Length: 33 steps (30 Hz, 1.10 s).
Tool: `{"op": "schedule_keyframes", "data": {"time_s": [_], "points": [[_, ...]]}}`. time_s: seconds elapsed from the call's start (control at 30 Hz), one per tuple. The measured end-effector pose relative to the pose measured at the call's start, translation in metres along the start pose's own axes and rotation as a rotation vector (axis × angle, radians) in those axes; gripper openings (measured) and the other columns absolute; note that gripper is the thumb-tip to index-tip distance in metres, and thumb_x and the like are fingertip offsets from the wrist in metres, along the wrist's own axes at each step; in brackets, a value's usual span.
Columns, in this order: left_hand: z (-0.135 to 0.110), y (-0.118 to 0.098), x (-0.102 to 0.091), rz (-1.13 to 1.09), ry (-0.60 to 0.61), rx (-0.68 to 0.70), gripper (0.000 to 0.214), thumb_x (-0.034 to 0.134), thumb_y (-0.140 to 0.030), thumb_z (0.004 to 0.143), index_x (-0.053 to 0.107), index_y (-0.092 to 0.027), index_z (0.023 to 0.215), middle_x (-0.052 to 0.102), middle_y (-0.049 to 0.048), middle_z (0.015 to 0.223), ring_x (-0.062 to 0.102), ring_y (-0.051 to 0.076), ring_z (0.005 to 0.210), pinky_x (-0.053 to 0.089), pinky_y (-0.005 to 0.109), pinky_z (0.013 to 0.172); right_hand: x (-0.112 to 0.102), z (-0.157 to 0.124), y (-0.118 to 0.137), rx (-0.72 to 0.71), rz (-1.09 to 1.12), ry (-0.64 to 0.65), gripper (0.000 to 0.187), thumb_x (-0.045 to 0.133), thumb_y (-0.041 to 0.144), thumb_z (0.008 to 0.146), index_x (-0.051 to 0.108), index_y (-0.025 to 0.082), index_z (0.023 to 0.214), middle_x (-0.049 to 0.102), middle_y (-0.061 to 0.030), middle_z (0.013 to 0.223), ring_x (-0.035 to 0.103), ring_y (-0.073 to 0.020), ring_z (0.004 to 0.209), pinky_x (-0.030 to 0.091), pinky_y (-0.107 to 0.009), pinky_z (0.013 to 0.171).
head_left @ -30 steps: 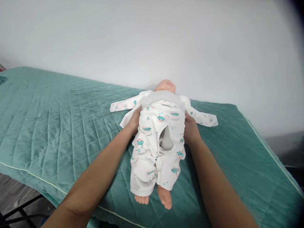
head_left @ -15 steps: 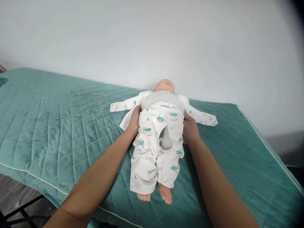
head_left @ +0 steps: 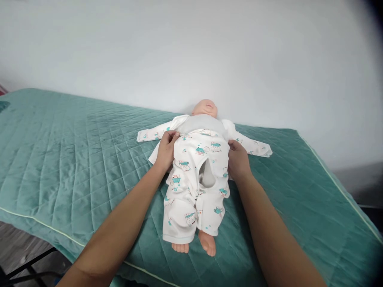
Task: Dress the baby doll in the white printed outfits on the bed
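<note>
A baby doll [head_left: 205,108] lies on its back, head toward the wall and bare feet toward me. It wears white printed baby pants [head_left: 191,153] with an open crotch, pulled up over a grey-white torso [head_left: 204,124]. A matching jacket [head_left: 253,146] lies open under it, both sleeves spread outward. My left hand [head_left: 168,148] pinches the waist edge of the pants on the left side. At the opposite side, my right hand [head_left: 238,158] has its fingers curled in against the waist of the pants; its fingertips are partly hidden.
A green quilted cover [head_left: 98,159] with pale piping spreads under the doll, its back edge against a white wall [head_left: 179,48]. Dark metal legs [head_left: 30,265] and a wooden-looking floor [head_left: 18,243] show at the lower left.
My left hand has shifted slightly up and outward at the waistband, with thumb and fingers now showing more. The right hand stays at the waist. The view has shifted slightly.
</note>
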<state>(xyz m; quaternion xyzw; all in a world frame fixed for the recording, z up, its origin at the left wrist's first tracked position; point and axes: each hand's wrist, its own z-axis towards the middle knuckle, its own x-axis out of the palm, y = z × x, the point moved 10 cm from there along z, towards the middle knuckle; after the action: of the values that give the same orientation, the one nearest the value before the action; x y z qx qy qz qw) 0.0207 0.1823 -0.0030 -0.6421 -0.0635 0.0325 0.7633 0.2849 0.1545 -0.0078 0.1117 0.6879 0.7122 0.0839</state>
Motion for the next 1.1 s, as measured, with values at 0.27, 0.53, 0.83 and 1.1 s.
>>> {"op": "schedule_keyframes", "data": {"time_s": [0.27,0.53,0.83,1.1], "points": [[-0.003,-0.018,-0.004,0.033,0.009,0.123,0.025,0.065,-0.037,0.088,0.062,-0.022,0.108,0.066,0.0050,0.111,0.061,0.018,0.104,0.047,0.030,0.096,-0.007,0.003,-0.010,0.084,0.159,-0.050,0.039,0.071,0.021,0.061,0.057,0.025,0.096,0.074,-0.0070,0.107,0.071,-0.0243,0.087,0.057,-0.037,0.070],[-0.011,-0.057,0.015,0.269,0.192,0.452,0.018,0.063,-0.031,0.092,0.073,-0.024,0.106,0.065,0.0064,0.129,0.059,0.021,0.125,0.045,0.039,0.111,-0.022,0.000,0.008,-0.154,0.014,-0.211,0.039,0.063,0.016,0.067,0.059,0.024,0.105,0.068,-0.0068,0.122,0.067,-0.0234,0.110,0.053,-0.044,0.096],[-0.010,-0.063,0.033,0.364,0.291,0.468,0.017,0.060,-0.026,0.093,0.069,-0.023,0.106,0.064,0.0069,0.135,0.058,0.021,0.127,0.044,0.038,0.111,0.015,-0.014,0.050,-0.374,-0.233,0.051,0.021,0.069,0.040,0.086,0.067,0.029,0.104,0.055,-0.0023,0.147,0.047,-0.0253,0.140,0.034,-0.047,0.118],[0.013,-0.039,0.038,0.391,0.349,0.268,0.013,0.054,-0.032,0.094,0.060,-0.021,0.095,0.070,0.0022,0.101,0.063,0.019,0.093,0.047,0.033,0.085,0.025,-0.004,0.045,-0.319,-0.313,0.245,0.025,0.069,0.046,0.085,0.056,0.028,0.098,0.065,-0.0029,0.114,0.058,-0.0241,0.114,0.048,-0.039,0.096]]}}
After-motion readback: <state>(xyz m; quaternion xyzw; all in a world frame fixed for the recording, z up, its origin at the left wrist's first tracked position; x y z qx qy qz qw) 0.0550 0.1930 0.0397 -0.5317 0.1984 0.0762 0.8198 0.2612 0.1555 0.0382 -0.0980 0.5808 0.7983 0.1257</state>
